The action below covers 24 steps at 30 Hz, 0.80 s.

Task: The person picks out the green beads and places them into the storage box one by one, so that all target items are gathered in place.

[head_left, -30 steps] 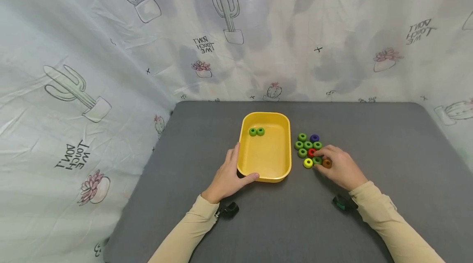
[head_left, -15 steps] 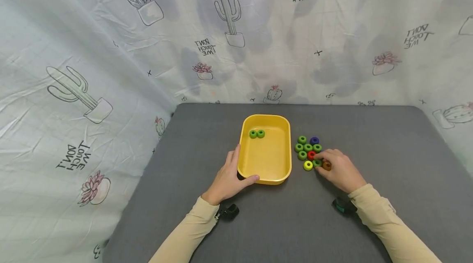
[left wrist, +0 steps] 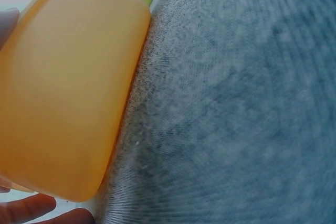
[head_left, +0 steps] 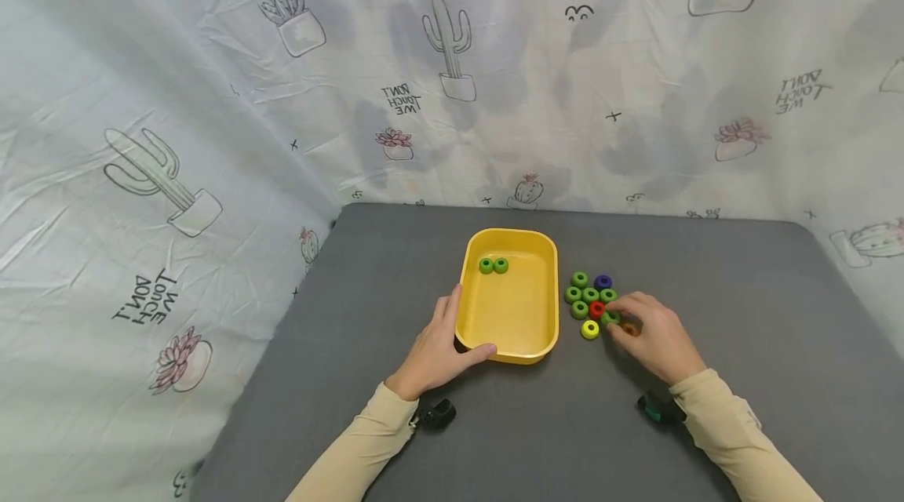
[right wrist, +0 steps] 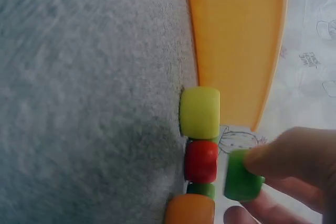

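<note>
My right hand (head_left: 657,339) pinches a green bead (right wrist: 242,179) between thumb and fingers. In the right wrist view this bead is raised above the tops of a yellow bead (right wrist: 200,113), a red bead (right wrist: 201,161) and a brown bead (right wrist: 190,211), which rest on the table. Several other green beads (head_left: 590,295) and a blue bead (head_left: 603,282) lie grouped there. At the near-left corner of a yellow tray (head_left: 523,353), my left hand (head_left: 435,353) grips it, thumb on the near rim and fingers along the left wall. Two green beads (head_left: 501,265) sit inside at its far left.
The grey table (head_left: 544,439) runs back to a pale curtain (head_left: 494,55) printed with cacti. The loose beads lie just right of the tray. A black wrist device (head_left: 439,414) hangs by the left wrist, another wrist device (head_left: 660,410) by the right.
My right hand has lifted the green bead off the table from beside the brown one. My left hand keeps its hold on the tray. The head view has tilted up slightly.
</note>
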Available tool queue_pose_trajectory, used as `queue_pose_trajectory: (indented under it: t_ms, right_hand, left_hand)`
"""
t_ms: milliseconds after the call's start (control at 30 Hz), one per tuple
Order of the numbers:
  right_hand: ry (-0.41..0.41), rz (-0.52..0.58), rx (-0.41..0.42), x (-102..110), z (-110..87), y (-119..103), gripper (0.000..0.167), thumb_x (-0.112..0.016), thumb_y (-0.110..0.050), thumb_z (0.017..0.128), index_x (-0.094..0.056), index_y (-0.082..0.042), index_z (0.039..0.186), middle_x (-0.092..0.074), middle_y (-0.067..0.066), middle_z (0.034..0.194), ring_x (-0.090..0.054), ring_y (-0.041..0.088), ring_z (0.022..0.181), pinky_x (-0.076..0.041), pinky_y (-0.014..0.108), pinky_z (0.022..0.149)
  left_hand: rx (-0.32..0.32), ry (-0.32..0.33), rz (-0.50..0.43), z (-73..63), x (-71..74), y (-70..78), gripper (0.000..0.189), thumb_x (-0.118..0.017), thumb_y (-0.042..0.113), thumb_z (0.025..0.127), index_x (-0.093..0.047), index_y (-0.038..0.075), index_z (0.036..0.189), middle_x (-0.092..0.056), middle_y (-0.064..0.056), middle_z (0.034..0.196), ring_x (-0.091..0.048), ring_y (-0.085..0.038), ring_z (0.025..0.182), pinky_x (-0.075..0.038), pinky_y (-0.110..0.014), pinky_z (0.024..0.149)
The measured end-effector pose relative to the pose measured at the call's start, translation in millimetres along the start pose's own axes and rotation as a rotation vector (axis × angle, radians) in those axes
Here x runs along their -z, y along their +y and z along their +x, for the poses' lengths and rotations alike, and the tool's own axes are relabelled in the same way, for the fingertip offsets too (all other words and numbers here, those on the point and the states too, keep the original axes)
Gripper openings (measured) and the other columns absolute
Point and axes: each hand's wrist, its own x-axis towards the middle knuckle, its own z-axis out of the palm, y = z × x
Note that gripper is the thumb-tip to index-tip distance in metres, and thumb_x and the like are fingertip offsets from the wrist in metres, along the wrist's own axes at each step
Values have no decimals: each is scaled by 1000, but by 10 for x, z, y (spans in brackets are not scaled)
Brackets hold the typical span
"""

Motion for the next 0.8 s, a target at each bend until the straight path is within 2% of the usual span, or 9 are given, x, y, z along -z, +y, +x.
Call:
queue_pose_trajectory:
  t_ms: [200,533,800]
  right_hand:
    - [117,-16,-18,69,-74,-55,31,-83,0,81,-77,-11,109,-70,4,104,-59,16,74,-45,29,60]
    - [173,-7,-124,231,-277,-78,30,-85,0,80,-77,-9,108,-70,4,105,-60,10,76,-39,14,60]
    - [162,-14,-143,328,-210,-97,28,-84,-1,83,-77,-9,109,-70,6,106,-60,4,78,-46,19,60]
  left_hand:
    - [2,-10,8,-7,-6,-6,117,-69,73,87,-4,23,170,-41,-4,148,-55,-15,107,-51,-36,89]
    - [-1,-9,-21,-7,14,-25,117,-71,70,87,-2,24,170,-38,-4,154,-55,-16,116,-50,-42,97]
    - [35,0,-33,-27,-13,-13,117,-71,71,86,-4,25,170,-37,-2,155,-55,-17,119,-50,-44,99]
